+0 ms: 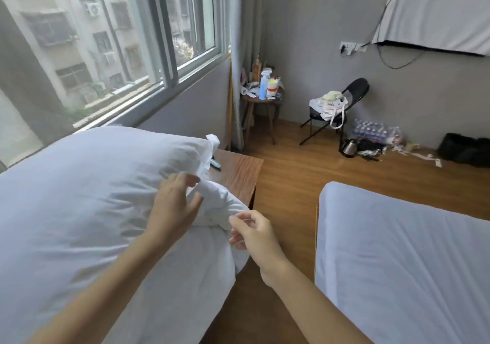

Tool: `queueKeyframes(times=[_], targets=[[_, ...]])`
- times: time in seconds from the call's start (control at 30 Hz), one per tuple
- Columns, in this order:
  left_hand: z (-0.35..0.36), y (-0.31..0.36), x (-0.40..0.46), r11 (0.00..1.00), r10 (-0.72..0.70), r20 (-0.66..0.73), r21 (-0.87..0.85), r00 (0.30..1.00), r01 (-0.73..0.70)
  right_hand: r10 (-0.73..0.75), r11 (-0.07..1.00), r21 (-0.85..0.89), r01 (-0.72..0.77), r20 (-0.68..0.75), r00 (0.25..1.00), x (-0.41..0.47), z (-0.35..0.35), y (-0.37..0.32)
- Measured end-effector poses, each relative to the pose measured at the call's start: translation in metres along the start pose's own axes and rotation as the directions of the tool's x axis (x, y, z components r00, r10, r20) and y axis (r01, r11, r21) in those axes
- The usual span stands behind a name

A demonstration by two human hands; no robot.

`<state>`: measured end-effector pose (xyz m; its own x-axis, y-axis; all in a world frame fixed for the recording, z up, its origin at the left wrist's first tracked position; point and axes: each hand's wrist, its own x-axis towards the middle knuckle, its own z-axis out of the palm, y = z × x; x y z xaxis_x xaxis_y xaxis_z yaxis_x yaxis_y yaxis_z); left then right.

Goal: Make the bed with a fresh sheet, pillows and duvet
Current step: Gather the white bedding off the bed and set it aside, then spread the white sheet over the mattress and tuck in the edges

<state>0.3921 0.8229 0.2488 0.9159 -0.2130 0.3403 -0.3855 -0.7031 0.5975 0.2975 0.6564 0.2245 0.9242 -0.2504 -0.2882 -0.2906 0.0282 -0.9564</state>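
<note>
A big white pillow (87,192) in a white case fills the left half of the view, raised in front of me. My left hand (173,206) lies against its right end, fingers spread over the bunched open end of the case (214,206). My right hand (253,233) hangs just right of that bunched cloth with fingers loosely curled; whether it pinches the cloth's edge is unclear. A bed with a white fitted sheet (403,259) lies at the lower right.
A wooden bedside table (238,176) stands behind the pillow, with a remote on it. Wood floor runs between the beds. Farther back are a small round table (262,100) crowded with bottles, a black folding chair (342,108) with bags, a kettle (350,146) and water bottles.
</note>
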Motion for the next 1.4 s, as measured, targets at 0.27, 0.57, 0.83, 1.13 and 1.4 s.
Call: queueKeyframes(times=[0.27,0.57,0.83,1.13,1.4], targets=[[0.106,0.104,-0.104,0.849,0.012,0.225,-0.516,0.974,0.109,-0.176,0.960,-0.260,0.107,-0.260,0.949,-0.083,-0.111,0.066],[0.191,0.165,-0.223,0.842,-0.036,0.469,-0.461,0.883,0.279,-0.016,0.992,-0.119,-0.050,-0.498,0.867,-0.170,-0.199,0.160],[0.261,0.262,-0.318,0.890,0.235,0.705,-0.433,0.670,0.144,0.176,0.984,0.146,-0.098,-0.776,0.606,-0.298,-0.290,0.243],[0.307,0.363,-0.445,0.874,0.476,0.836,-0.483,0.272,-0.046,0.376,0.923,0.384,0.021,-0.912,0.162,-0.459,-0.341,0.324],[0.326,0.394,-0.509,0.839,0.536,0.844,-0.531,0.013,-0.119,0.458,0.888,0.453,0.086,-0.887,-0.062,-0.520,-0.323,0.357]])
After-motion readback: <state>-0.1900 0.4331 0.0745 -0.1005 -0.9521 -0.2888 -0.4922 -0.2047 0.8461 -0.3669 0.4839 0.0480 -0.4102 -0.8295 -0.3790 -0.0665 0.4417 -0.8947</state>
